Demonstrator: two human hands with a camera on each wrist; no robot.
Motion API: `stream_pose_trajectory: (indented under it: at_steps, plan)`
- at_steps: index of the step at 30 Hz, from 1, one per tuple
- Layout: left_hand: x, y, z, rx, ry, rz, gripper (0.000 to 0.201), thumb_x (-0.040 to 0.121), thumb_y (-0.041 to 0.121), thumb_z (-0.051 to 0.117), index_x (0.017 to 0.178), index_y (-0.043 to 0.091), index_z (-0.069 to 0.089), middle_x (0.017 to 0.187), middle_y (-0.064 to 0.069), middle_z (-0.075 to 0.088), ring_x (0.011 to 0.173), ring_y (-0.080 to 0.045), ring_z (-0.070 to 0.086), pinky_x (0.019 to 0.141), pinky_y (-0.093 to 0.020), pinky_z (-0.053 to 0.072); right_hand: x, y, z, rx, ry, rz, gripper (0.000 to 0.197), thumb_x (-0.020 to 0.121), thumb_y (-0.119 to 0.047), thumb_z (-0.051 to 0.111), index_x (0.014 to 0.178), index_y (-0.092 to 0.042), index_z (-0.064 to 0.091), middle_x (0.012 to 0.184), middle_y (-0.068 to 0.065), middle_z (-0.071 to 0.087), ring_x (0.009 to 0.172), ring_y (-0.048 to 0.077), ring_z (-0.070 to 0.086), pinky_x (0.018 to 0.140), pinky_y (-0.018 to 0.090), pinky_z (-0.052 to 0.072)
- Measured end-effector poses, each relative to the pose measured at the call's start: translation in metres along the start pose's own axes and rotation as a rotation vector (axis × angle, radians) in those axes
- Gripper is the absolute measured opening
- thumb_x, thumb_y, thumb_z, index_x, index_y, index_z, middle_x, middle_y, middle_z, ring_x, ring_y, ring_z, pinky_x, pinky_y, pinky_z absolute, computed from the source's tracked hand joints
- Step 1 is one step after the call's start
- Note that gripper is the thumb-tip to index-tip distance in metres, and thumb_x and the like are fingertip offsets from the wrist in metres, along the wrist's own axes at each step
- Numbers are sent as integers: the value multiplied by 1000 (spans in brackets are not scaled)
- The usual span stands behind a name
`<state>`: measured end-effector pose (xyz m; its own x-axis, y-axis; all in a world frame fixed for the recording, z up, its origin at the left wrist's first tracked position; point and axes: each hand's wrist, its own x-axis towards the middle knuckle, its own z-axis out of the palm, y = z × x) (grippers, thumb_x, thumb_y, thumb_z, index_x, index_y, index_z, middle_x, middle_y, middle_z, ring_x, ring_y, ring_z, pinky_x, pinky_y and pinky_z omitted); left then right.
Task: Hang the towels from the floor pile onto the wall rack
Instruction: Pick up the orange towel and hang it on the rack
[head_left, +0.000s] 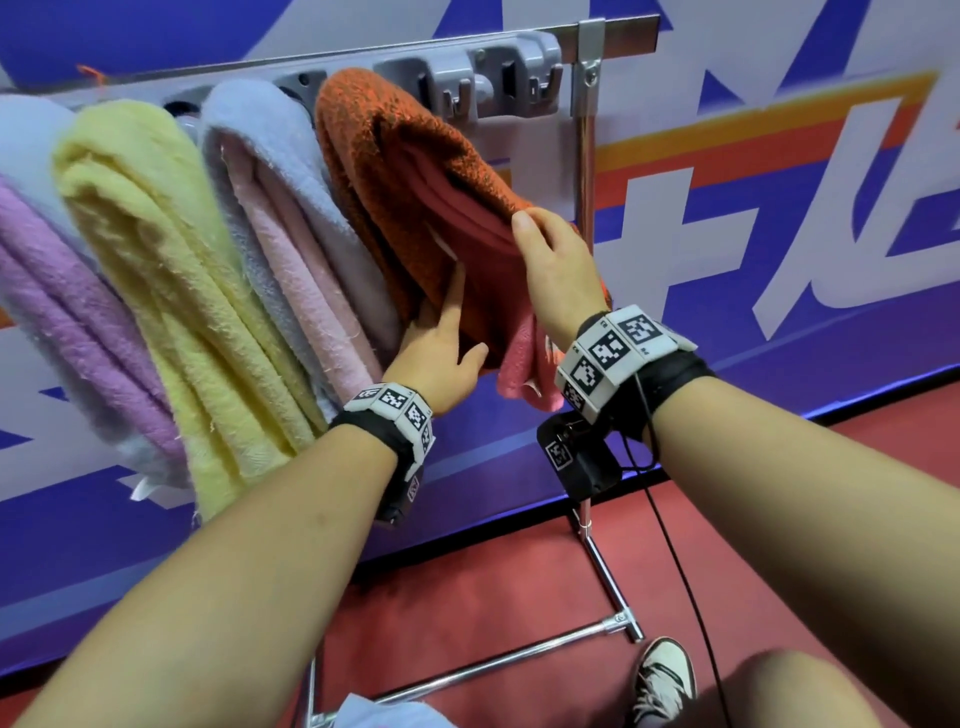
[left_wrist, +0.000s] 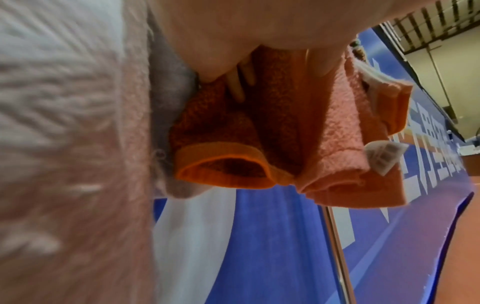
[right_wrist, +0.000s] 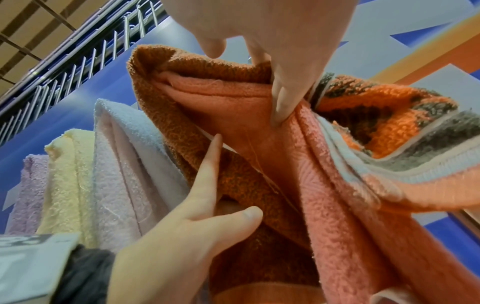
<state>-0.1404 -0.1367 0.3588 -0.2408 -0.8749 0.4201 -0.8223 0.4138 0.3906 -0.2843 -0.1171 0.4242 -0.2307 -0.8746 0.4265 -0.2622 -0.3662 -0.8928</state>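
An orange speckled towel (head_left: 395, 156) hangs on the wall rack (head_left: 363, 57), folded over a coral-pink towel (head_left: 519, 364). My left hand (head_left: 441, 353) is at its lower left: the index finger lies straight up the cloth, the thumb rests on the front, and the other fingers are hidden. My right hand (head_left: 556, 265) grips the bundle's right edge, thumb in front and fingers behind. In the right wrist view a finger (right_wrist: 283, 102) digs between the coral towel (right_wrist: 337, 205) and a striped orange edge (right_wrist: 389, 127). Lilac (head_left: 78, 312), yellow (head_left: 171, 270) and pale blue-pink (head_left: 291, 234) towels hang to the left.
Grey hooks (head_left: 519, 78) stand free on the rail right of the orange towel, beside the metal upright (head_left: 586, 171). Below are the rack's floor bars (head_left: 608, 587), a shoe (head_left: 665, 680), a cable (head_left: 675, 561) and a pale blue towel (head_left: 384, 712) on the red floor.
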Motion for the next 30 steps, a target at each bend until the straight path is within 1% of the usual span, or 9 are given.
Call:
stream_pose_trajectory:
  at_steps: [5,9,13,16,18,21,24,26,30]
  plan:
    - [-7,-10,11,-68,-19,-8,87,88,22,60,153,24,1,150,-22,27,134,-36,33,111,-31,25,4,6,0,-13,-21,-19,48,92,-47,40,124,-17,59,122,-1,62,114,15,55,103,39,41]
    - [-29,-20,7,-100,-43,-92,82,81,34,47,152,33,6,141,-22,36,125,-42,42,108,-42,34,-14,6,17,51,-75,58,56,83,-56,38,122,-22,60,119,-3,63,112,16,57,102,44,43]
    - [-46,-16,-17,-75,19,-200,66,88,29,49,148,37,23,142,-6,50,131,-29,41,111,-38,19,-39,6,42,99,-166,122,47,75,-64,38,106,-39,60,115,-7,65,109,16,60,98,46,46]
    - [-62,-12,-31,-230,157,-176,33,81,30,47,113,36,50,106,6,68,111,-23,58,106,-49,32,-53,0,50,116,-252,146,28,92,-50,40,107,-34,58,109,2,66,95,24,66,72,29,51]
    - [-70,-11,-38,-253,301,-161,12,78,30,47,90,28,47,83,7,57,90,-27,57,91,-49,43,-60,-1,47,51,-252,134,30,96,-47,37,94,-27,60,90,5,68,72,23,66,56,24,45]
    - [-79,0,-47,-124,447,-163,22,79,31,50,95,16,53,100,-5,49,100,-31,50,95,-41,38,-65,3,35,-113,-97,72,46,96,-47,38,59,-21,46,63,0,52,64,21,49,63,30,38]
    - [-83,11,-49,-151,511,-137,50,78,30,55,125,12,51,126,-14,39,121,-31,38,106,-30,22,-55,16,35,-168,-142,114,51,88,-60,32,100,-20,62,112,7,55,105,23,49,94,34,38]
    - [-80,14,-45,-198,429,-144,72,81,33,55,146,17,30,146,-16,24,137,-30,26,114,-35,16,-53,21,37,-42,-301,165,68,87,-66,26,131,-20,49,133,5,51,121,17,47,106,37,35]
    - [-72,14,-37,-310,172,-209,82,91,28,55,153,27,1,159,-10,8,146,-20,13,111,-24,10,-57,32,35,237,-456,313,45,99,-52,28,134,-29,45,112,-13,59,99,-2,57,83,14,45]
